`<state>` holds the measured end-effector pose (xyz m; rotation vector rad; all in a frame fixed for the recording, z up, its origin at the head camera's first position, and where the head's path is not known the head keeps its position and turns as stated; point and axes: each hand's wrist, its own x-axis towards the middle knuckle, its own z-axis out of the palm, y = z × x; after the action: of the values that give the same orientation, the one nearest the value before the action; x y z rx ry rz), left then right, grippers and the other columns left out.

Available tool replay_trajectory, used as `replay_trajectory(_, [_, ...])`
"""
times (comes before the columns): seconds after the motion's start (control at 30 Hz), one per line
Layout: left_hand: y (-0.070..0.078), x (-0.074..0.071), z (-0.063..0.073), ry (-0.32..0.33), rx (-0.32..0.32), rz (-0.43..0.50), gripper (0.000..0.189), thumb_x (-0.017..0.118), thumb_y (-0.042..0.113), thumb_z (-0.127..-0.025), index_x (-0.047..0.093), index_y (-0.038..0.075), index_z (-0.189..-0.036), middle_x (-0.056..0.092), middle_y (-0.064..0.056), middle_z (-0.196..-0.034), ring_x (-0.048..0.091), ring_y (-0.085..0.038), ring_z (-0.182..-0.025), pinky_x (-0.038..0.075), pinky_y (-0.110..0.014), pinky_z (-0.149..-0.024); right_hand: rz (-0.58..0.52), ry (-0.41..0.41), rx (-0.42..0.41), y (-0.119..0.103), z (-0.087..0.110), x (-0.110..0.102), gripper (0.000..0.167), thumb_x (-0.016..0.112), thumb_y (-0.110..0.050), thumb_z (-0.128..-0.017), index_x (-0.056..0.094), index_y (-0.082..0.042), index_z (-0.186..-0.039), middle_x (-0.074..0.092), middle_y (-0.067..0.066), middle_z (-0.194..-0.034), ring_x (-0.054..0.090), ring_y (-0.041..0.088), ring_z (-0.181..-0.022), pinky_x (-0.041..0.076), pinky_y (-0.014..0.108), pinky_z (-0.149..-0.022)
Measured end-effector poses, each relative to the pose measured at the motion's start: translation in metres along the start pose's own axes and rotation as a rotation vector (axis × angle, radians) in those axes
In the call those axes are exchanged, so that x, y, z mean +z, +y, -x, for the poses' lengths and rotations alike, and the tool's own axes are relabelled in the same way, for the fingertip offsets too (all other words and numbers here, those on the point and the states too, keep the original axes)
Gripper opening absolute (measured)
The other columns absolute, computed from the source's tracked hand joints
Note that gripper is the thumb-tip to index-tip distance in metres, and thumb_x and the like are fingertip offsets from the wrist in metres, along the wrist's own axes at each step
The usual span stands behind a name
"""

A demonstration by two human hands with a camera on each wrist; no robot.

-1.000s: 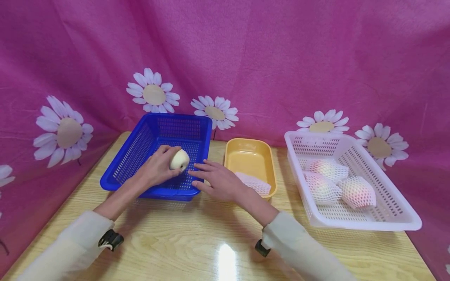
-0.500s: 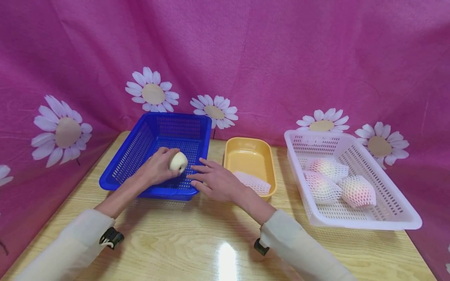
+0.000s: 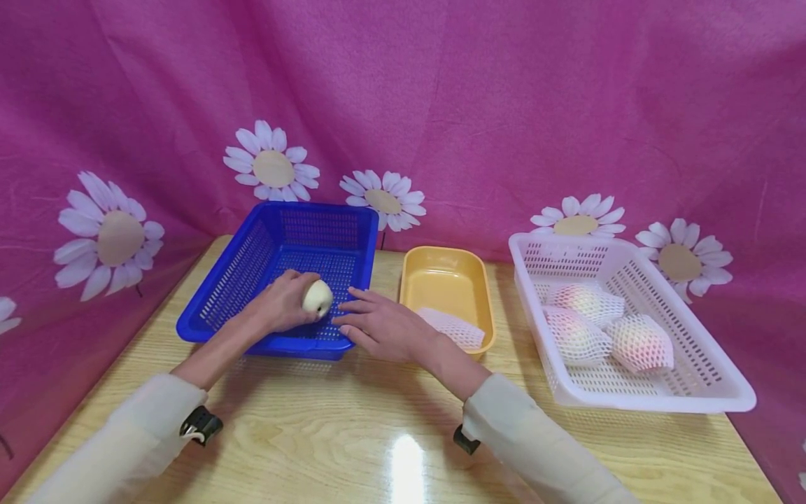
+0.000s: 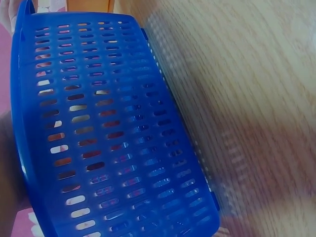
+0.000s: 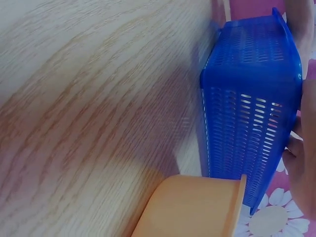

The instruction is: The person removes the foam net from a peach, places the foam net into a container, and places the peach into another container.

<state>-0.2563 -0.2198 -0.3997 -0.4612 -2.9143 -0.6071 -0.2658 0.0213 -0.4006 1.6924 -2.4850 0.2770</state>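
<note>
In the head view my left hand [image 3: 285,301] grips a pale, cream-coloured pear [image 3: 317,299] low inside the blue plastic basket [image 3: 327,227]. A small dark hollow shows on the fruit's near side. My right hand [image 3: 392,325] reaches over the basket's right rim, its fingers spread and holding nothing, a short way right of the pear. The basket's slotted wall [image 4: 101,103] fills much of the left wrist view and hides most of the left hand. In the right wrist view, the fingers of my right hand [image 5: 301,170] lie along the basket rim.
A yellow tray [image 3: 450,276] stands right of the basket, with an empty white foam net [image 3: 450,327] in it. Farther right, a white basket [image 3: 699,336] holds three fruits in foam nets [image 3: 641,344]. A pink flowered cloth [image 3: 466,126] hangs behind the wooden table [image 3: 315,434].
The pear and my left hand have moved slightly down and to the left inside the blue basket. My right hand has shifted a little left, its fingers closer together than half a second ago.
</note>
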Motion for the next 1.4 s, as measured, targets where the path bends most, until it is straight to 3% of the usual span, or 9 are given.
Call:
replay_trajectory(0.3, [-0.001, -0.001, -0.001, -0.014, 0.002, -0.012, 0.063, 0.082, 0.018, -0.073, 0.058, -0.005, -0.126, 0.059, -0.032, -0.116, 0.059, -0.045, -0.106, 0.052, -0.056, -0.080, -0.028, -0.026, 0.029, 0.000, 0.000, -0.002, 0.039, 0.042, -0.030, -0.108, 0.065, -0.014, -0.134, 0.055, 0.009, -0.143, 0.032, 0.032, -0.144, 0.019, 0.036, -0.120])
replay_trajectory(0.57, [-0.005, -0.001, 0.000, -0.031, -0.013, -0.026, 0.062, 0.083, 0.019, -0.072, 0.059, -0.005, -0.124, 0.059, -0.032, -0.113, 0.060, -0.045, -0.102, 0.052, -0.056, -0.079, -0.048, -0.034, 0.006, 0.000, -0.001, -0.003, 0.038, 0.042, -0.029, -0.108, 0.068, -0.014, -0.130, 0.055, 0.011, -0.142, 0.031, 0.032, -0.145, 0.017, 0.035, -0.120])
replay_trajectory(1.07, [-0.017, -0.001, 0.002, -0.083, -0.044, -0.034, 0.066, 0.085, 0.018, -0.070, 0.057, -0.005, -0.125, 0.059, -0.029, -0.108, 0.060, -0.042, -0.096, 0.052, -0.055, -0.076, 0.017, -0.013, -0.109, 0.003, -0.002, -0.004, 0.032, 0.047, -0.020, -0.106, 0.069, -0.008, -0.125, 0.063, 0.011, -0.132, 0.043, 0.030, -0.138, 0.012, 0.034, -0.121])
replay_trajectory(1.4, [-0.014, -0.001, -0.001, -0.115, -0.055, -0.029, 0.071, 0.085, 0.017, -0.071, 0.053, -0.006, -0.130, 0.055, -0.034, -0.116, 0.057, -0.046, -0.106, 0.050, -0.056, -0.085, -0.030, -0.017, -0.051, 0.002, -0.002, -0.004, 0.033, 0.046, -0.023, -0.107, 0.071, -0.010, -0.124, 0.063, 0.012, -0.133, 0.040, 0.030, -0.140, 0.015, 0.033, -0.120])
